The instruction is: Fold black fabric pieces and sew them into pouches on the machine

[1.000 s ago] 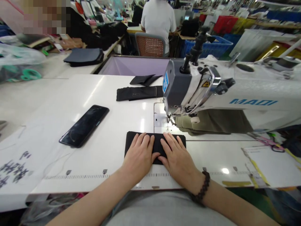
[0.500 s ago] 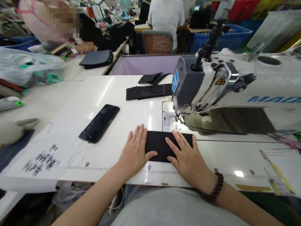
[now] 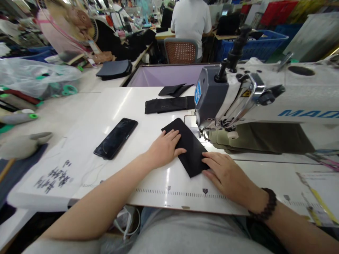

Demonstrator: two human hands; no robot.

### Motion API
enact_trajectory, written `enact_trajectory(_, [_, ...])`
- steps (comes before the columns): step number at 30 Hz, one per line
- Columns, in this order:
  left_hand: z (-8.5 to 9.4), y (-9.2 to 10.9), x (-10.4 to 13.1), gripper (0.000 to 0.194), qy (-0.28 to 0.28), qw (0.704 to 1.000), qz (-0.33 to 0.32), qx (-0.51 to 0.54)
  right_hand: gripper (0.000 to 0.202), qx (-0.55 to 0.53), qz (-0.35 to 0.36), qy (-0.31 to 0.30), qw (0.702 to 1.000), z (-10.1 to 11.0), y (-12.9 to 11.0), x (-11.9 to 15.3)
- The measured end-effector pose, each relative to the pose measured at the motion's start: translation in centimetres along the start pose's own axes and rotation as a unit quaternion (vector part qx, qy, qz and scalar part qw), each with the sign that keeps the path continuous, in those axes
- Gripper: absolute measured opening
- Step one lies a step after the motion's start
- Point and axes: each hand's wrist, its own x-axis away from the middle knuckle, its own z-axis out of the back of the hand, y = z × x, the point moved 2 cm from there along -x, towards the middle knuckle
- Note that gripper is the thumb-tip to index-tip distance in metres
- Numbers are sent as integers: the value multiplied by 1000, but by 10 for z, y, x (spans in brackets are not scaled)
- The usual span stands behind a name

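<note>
A flat black fabric piece [image 3: 189, 148] lies at a slant on the white table, its upper right side close to the needle area of the sewing machine [image 3: 212, 95]. On its left edge rest the fingers of my left hand [image 3: 165, 148], spread with the thumb on the cloth. My right hand [image 3: 227, 173] touches the piece's lower right edge with its fingertips, fingers apart and slightly bent. Behind it lie a folded black strip [image 3: 166, 105] and more folded black pieces [image 3: 176, 90].
A black phone [image 3: 116, 138] lies left of my hands. Olive fabric [image 3: 259, 137] sits under the machine arm. Scissors with pink handles [image 3: 328, 162] are at the right. Farther back, a person in white [image 3: 190, 21] sits by a chair [image 3: 180, 51].
The black piece has turned from lying straight to a slant, with one end moved up toward the machine. My left hand has moved up and right; my right hand has shifted right and down.
</note>
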Motion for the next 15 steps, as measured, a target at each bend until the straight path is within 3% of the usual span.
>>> enact_trajectory(3, [0,-2,-34,64,-2,1000,-17,-26,22,1,69,-50,996,9,18,-13])
enact_trajectory(5, [3,3,-45,48,9,998,-53,-26,23,0,104,-69,992,11,28,-21])
enact_trajectory(7, [4,13,-48,31,8,994,-107,-5,23,-13,133,-73,988,10,36,-26])
enact_trajectory(9, [3,21,-45,26,13,991,-134,18,24,-29,152,-61,986,7,42,-27])
enact_trajectory(15, [-4,28,-36,42,65,991,-111,35,27,-15,153,12,988,-1,51,-20])
